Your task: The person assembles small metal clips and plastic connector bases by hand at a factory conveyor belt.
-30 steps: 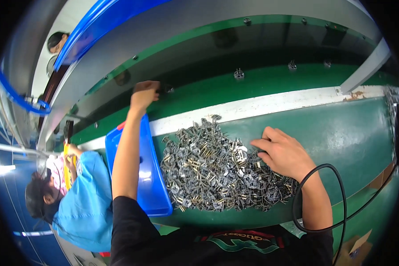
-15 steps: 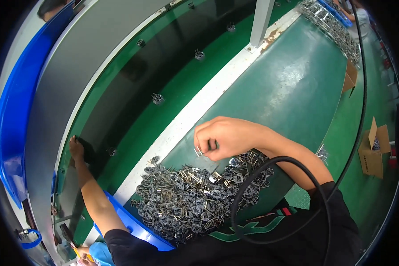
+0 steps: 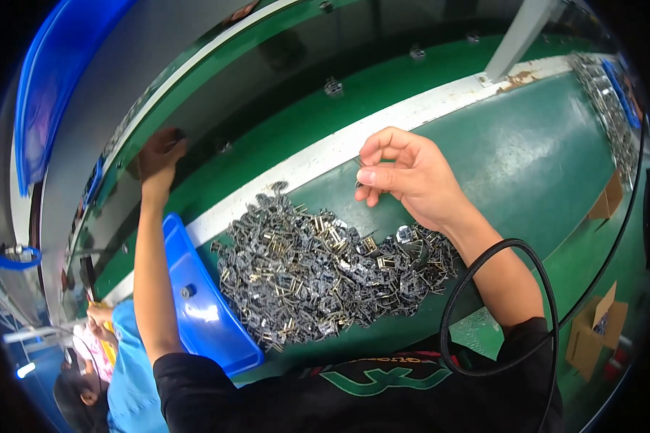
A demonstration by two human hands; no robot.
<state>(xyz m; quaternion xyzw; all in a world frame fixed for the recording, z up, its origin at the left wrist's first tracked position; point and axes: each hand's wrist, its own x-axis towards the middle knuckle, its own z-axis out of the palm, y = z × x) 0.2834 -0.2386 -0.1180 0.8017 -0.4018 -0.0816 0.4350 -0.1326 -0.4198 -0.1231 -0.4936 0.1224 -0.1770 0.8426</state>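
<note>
A: What do the fingers of the right hand show?

B: Thumb and forefinger are nearly closed in a pinch; the remaining fingers are loosely curled. Between the tips a small part shows thin pins, its body mostly hidden. The hand is raised over the green table, on the far side of the heap.

A: And the left hand?

B: It reaches far left, in shade, over the green conveyor belt. The fingers are bent, with a dark patch at their tips; whether they grip anything cannot be told.

A: Where do the other parts lie?

B: A broad pile of pinned parts occupies the near middle of the table. Just left of it, a blue tray contains one dark part.

A: What surrounds these?

B: A white rail separates table from belt, on which single parts sit well apart. A grey post rises at the far right. A black cable loops around the right forearm's outline. At right stands an open cardboard box; at near left, a co-worker in blue.
</note>
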